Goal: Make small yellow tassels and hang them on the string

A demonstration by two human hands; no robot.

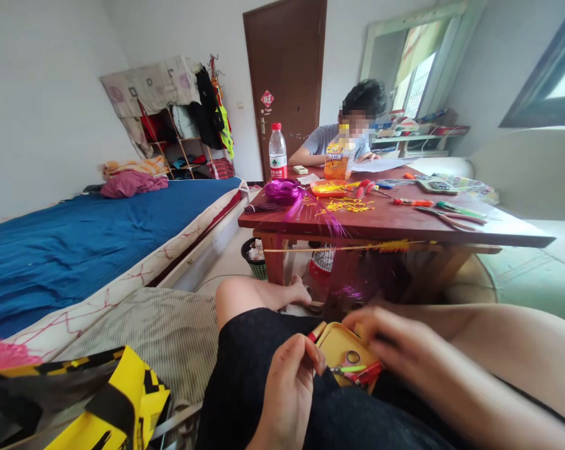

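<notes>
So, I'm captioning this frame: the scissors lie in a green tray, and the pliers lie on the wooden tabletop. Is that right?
Not quite: the head view shows the scissors in a yellow tray, not a green one. The pliers do lie on the wooden tabletop.

Left hand [289,373] upright, fingers [314,355] curled over; right hand [391,334] blurred, forearm [474,387] slanting inward.

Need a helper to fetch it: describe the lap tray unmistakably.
From the table, look nearer the camera to the dark lap. The tray lies there between left hand and right hand, scissors inside. Its yellow colour sets it apart from the table's orange tray.
</notes>
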